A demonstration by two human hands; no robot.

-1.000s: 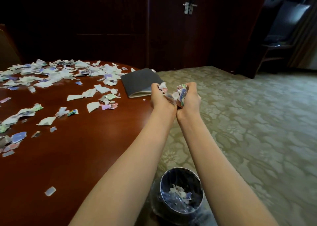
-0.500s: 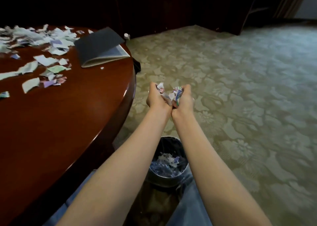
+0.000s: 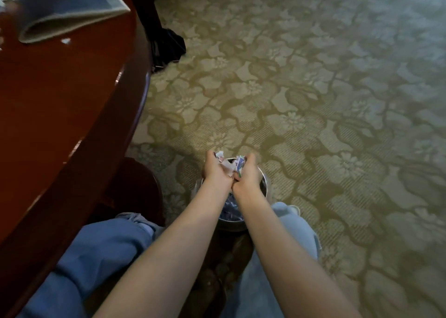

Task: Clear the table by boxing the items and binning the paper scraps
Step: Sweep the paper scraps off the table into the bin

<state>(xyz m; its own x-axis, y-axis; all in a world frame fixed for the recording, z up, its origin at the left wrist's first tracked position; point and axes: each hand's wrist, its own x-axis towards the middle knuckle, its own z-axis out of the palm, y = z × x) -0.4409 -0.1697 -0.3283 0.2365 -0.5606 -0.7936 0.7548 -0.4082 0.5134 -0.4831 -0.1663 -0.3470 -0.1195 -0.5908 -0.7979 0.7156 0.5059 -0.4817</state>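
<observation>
Green patterned carpet pretty much everywhere, glossy red-brown table down the left side. Had both forearms stretched out side by side, left hand and right hand cupped together, fingers curled round a wad of paper scraps. Held it right over the metal bin, lower centre. Spotted a blurry grey folder upper left.

At my left the glossy brown table carried a grey folder; the bin stood on patterned carpet.
</observation>
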